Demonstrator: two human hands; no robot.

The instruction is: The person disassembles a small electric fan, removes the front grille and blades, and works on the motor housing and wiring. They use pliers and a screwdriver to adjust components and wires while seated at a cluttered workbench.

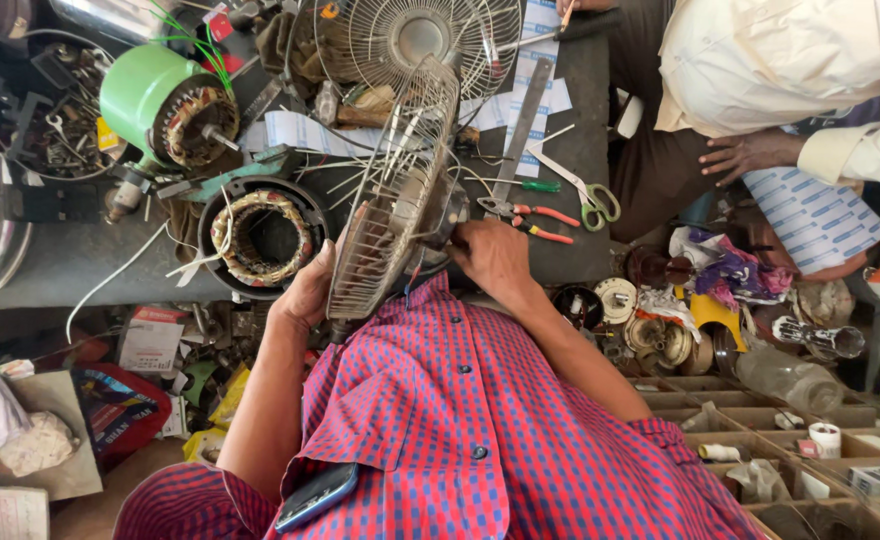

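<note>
The fan cage (392, 195) stands on its edge between both hands. The left hand (308, 292) is wrapped around its near rim. The right hand (492, 255) is closed on the motor (447, 212) behind it, above the bench (60, 260).

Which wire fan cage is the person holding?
The tilted fan cage, gripped between left hand and right hand. The round fan cage behind it lies untouched on the bench.
</note>
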